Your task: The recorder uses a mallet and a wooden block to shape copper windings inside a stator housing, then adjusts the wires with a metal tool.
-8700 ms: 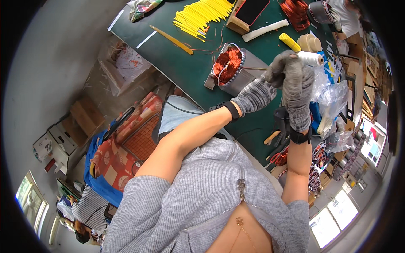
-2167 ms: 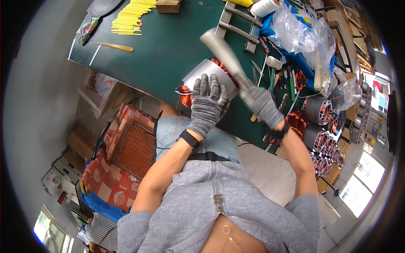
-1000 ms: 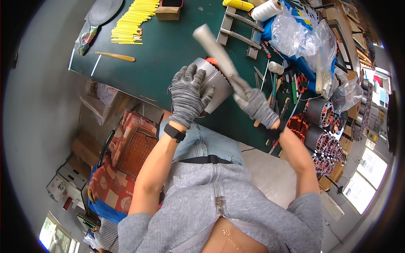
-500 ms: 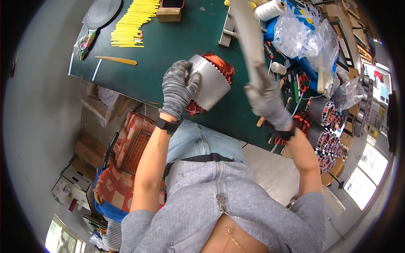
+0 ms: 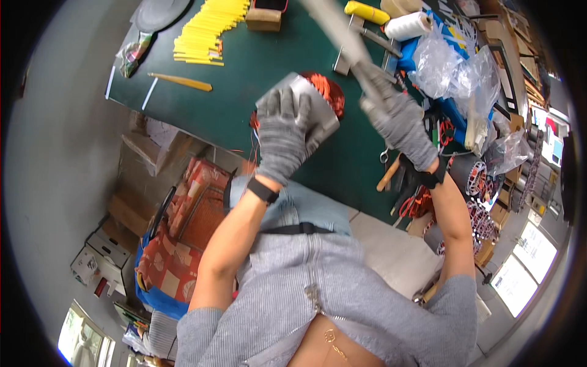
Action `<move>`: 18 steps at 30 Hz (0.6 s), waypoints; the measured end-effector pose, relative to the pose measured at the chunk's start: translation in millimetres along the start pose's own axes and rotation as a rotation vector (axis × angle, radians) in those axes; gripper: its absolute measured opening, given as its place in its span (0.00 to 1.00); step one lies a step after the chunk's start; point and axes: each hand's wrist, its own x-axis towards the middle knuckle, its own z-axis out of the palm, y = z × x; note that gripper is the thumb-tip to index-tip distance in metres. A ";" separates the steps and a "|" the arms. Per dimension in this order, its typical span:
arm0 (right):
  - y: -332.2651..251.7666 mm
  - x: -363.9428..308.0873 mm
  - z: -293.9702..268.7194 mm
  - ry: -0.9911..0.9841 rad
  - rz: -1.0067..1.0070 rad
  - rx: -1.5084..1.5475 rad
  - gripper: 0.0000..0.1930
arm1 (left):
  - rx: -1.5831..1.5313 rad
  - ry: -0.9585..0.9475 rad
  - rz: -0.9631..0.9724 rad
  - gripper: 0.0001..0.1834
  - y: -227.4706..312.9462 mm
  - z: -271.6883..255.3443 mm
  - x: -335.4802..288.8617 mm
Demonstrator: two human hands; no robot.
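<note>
Left hand (image 5: 284, 134) spread over copper-wound motor stator (image 5: 320, 114) on green surface (image 5: 354, 162); right hand (image 5: 402, 125) clenched round pale club (image 5: 337, 33), motion-blurred!

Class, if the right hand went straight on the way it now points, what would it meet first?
Probably the rack, in line ahead of the right hand and partly behind its stick; depth is unclear, so the hand might pass above.

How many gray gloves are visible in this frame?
2: one on the left hand, resting on the metal cylinder; one on the right hand, gripping the pale stick. Others may be hidden.
</note>
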 end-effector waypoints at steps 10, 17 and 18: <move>-3.7 27.4 5.4 0.292 -0.134 -0.071 0.32 | -0.207 0.004 -0.125 0.29 -60.1 -12.1 40.7; 28.2 50.8 25.8 -0.305 0.225 -0.451 0.32 | -0.435 -0.148 -0.234 0.26 -83.6 -16.4 66.0; 20.0 50.4 19.3 -0.142 0.084 -0.363 0.32 | -0.459 -0.170 -0.268 0.26 -86.9 -16.6 63.8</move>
